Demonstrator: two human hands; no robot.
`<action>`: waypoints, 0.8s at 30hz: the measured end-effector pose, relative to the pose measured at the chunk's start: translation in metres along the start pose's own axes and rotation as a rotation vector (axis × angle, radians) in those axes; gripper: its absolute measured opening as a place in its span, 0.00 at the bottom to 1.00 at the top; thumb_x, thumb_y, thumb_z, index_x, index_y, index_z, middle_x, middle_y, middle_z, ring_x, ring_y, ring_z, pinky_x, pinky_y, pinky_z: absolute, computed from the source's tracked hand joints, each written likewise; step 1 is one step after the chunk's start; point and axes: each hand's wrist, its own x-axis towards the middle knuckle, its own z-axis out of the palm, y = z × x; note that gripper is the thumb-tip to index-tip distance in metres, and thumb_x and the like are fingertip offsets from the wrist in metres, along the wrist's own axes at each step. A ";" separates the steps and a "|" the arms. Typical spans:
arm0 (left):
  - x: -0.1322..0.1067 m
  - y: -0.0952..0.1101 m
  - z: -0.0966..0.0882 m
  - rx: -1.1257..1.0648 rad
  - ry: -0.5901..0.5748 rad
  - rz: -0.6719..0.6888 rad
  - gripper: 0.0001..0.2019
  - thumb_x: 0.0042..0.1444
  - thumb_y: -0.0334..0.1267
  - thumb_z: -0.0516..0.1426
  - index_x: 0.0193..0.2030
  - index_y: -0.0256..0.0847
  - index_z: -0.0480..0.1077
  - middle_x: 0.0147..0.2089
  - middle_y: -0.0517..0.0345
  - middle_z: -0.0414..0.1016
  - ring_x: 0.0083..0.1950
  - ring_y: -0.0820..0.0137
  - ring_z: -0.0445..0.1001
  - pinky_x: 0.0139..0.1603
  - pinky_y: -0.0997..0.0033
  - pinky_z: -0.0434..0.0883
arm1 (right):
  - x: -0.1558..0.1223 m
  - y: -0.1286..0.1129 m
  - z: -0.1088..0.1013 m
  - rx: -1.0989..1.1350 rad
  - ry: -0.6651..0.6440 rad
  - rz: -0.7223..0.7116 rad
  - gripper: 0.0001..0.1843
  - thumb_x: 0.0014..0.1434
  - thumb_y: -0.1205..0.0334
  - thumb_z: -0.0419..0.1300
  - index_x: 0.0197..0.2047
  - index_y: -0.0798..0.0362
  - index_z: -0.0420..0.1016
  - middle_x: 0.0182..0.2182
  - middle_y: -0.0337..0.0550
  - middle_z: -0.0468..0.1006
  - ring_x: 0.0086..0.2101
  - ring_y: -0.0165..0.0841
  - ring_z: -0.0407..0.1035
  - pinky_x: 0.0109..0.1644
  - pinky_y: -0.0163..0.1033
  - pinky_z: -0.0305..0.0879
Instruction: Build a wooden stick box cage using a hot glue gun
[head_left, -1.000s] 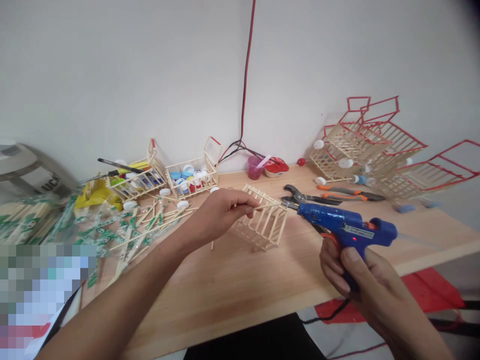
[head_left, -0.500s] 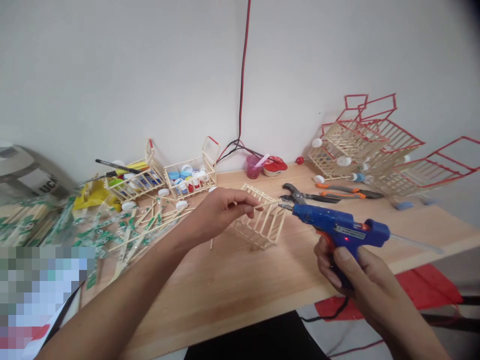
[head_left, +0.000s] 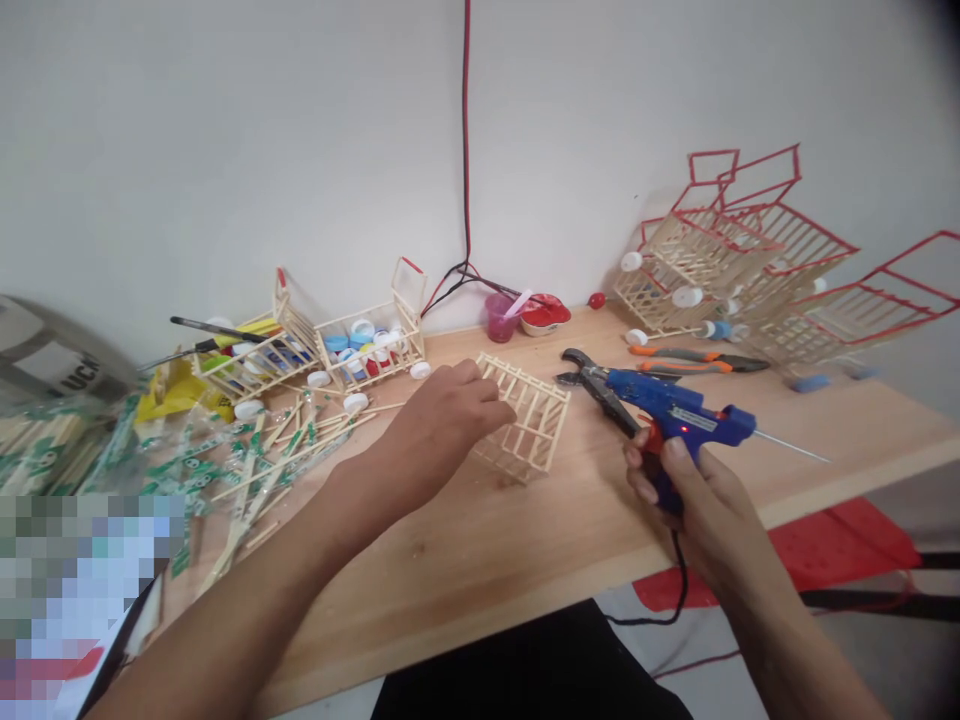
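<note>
My left hand (head_left: 469, 405) is closed, fingers pinched at the left side of a small basket frame (head_left: 529, 405) made of thin wooden sticks. The fingers hide most of the wooden stick they held a moment ago. The frame rests on the wooden table. My right hand (head_left: 686, 480) is wrapped round the handle of a blue hot glue gun (head_left: 694, 415), whose red light glows. The gun's nozzle points left, over a pair of dark pliers (head_left: 600, 385), and a clear glue stick (head_left: 795, 446) juts from its back.
Two stick carts (head_left: 367, 350) with paint pots stand at the back left, near loose sticks and wrappers (head_left: 262, 460). Red-edged carts (head_left: 795, 240) stand at the right. Orange-handled pliers (head_left: 697, 360), a purple cup (head_left: 501, 317) and a red paint dish (head_left: 545, 315) lie at the back.
My left hand has moved from the glue gun's nozzle down to the stick frame. The glue gun has drawn back slightly and no longer touches the stick.
</note>
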 end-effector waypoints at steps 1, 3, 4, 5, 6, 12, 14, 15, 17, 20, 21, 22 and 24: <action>0.000 0.001 -0.001 0.028 -0.016 0.002 0.08 0.64 0.29 0.56 0.42 0.39 0.77 0.39 0.54 0.76 0.43 0.64 0.66 0.42 0.64 0.63 | 0.001 0.002 0.001 0.017 0.001 0.005 0.22 0.57 0.38 0.62 0.40 0.49 0.69 0.31 0.38 0.68 0.22 0.24 0.57 0.17 0.27 0.45; 0.001 0.002 -0.003 0.087 -0.040 0.008 0.07 0.63 0.28 0.56 0.42 0.38 0.77 0.39 0.53 0.75 0.44 0.63 0.66 0.42 0.63 0.63 | 0.002 0.005 0.002 0.049 0.009 0.030 0.24 0.55 0.37 0.64 0.39 0.49 0.69 0.30 0.37 0.69 0.21 0.23 0.56 0.16 0.26 0.44; 0.001 0.002 -0.003 0.114 -0.051 0.016 0.07 0.63 0.27 0.56 0.42 0.37 0.77 0.40 0.53 0.75 0.44 0.63 0.66 0.42 0.63 0.63 | 0.003 0.006 0.002 0.061 0.015 0.045 0.24 0.54 0.37 0.64 0.39 0.49 0.69 0.30 0.37 0.69 0.21 0.23 0.56 0.16 0.26 0.44; 0.001 0.001 -0.004 0.137 -0.058 0.023 0.07 0.63 0.27 0.56 0.42 0.37 0.77 0.40 0.53 0.75 0.44 0.63 0.66 0.42 0.63 0.62 | 0.004 0.007 0.002 0.067 0.017 0.060 0.25 0.54 0.37 0.64 0.39 0.50 0.70 0.30 0.37 0.69 0.21 0.23 0.56 0.16 0.25 0.44; 0.001 0.001 -0.003 0.156 -0.060 0.032 0.08 0.63 0.27 0.56 0.42 0.37 0.77 0.40 0.53 0.75 0.44 0.63 0.66 0.42 0.62 0.62 | 0.005 0.008 0.002 0.072 0.015 0.070 0.25 0.54 0.36 0.64 0.38 0.50 0.70 0.30 0.37 0.69 0.21 0.22 0.56 0.16 0.25 0.44; 0.000 -0.004 -0.001 0.199 -0.003 0.105 0.09 0.66 0.31 0.55 0.44 0.39 0.77 0.42 0.53 0.75 0.46 0.63 0.67 0.44 0.62 0.63 | 0.009 0.015 0.001 0.101 -0.019 0.093 0.23 0.55 0.38 0.65 0.39 0.50 0.70 0.30 0.37 0.69 0.22 0.22 0.57 0.16 0.24 0.45; 0.001 -0.003 -0.001 0.203 0.004 0.112 0.08 0.65 0.31 0.55 0.44 0.39 0.77 0.43 0.53 0.75 0.46 0.63 0.67 0.44 0.62 0.63 | 0.010 0.018 0.000 0.115 -0.028 0.094 0.23 0.55 0.39 0.65 0.39 0.49 0.70 0.30 0.37 0.69 0.21 0.22 0.56 0.16 0.24 0.44; 0.001 -0.003 -0.001 0.205 0.003 0.115 0.08 0.65 0.31 0.55 0.44 0.39 0.77 0.43 0.53 0.75 0.46 0.63 0.67 0.44 0.62 0.63 | 0.010 0.019 0.000 0.117 -0.032 0.098 0.23 0.55 0.39 0.65 0.39 0.49 0.70 0.30 0.37 0.69 0.21 0.22 0.56 0.16 0.24 0.43; 0.002 -0.003 -0.001 0.208 -0.004 0.118 0.08 0.65 0.31 0.55 0.43 0.39 0.77 0.42 0.53 0.75 0.45 0.64 0.67 0.43 0.63 0.63 | 0.012 0.021 0.000 0.114 -0.037 0.104 0.23 0.56 0.39 0.65 0.39 0.50 0.70 0.30 0.37 0.69 0.21 0.22 0.56 0.16 0.24 0.43; 0.002 -0.003 0.000 0.215 -0.005 0.130 0.08 0.65 0.31 0.55 0.43 0.39 0.77 0.42 0.53 0.75 0.45 0.63 0.67 0.43 0.63 0.63 | 0.014 0.023 0.000 0.115 -0.041 0.111 0.21 0.57 0.40 0.64 0.39 0.50 0.70 0.30 0.37 0.68 0.22 0.22 0.57 0.16 0.24 0.45; 0.002 -0.003 0.000 0.220 -0.005 0.134 0.08 0.65 0.31 0.55 0.43 0.39 0.77 0.42 0.53 0.75 0.45 0.63 0.67 0.42 0.63 0.63 | 0.014 0.024 0.000 0.118 -0.040 0.112 0.21 0.57 0.40 0.64 0.39 0.50 0.70 0.30 0.37 0.68 0.22 0.22 0.57 0.17 0.24 0.45; 0.002 -0.004 0.001 0.226 -0.005 0.137 0.08 0.65 0.31 0.55 0.43 0.39 0.77 0.42 0.53 0.75 0.45 0.63 0.67 0.42 0.63 0.63 | 0.015 0.024 -0.001 0.117 -0.037 0.113 0.21 0.57 0.40 0.64 0.39 0.50 0.70 0.30 0.37 0.68 0.22 0.22 0.57 0.17 0.24 0.45; 0.001 -0.004 0.000 0.243 -0.008 0.146 0.09 0.65 0.30 0.55 0.44 0.39 0.77 0.42 0.53 0.75 0.45 0.63 0.67 0.42 0.63 0.62 | 0.015 0.025 -0.002 0.113 -0.033 0.110 0.22 0.57 0.40 0.64 0.39 0.50 0.70 0.30 0.38 0.69 0.22 0.22 0.57 0.17 0.24 0.45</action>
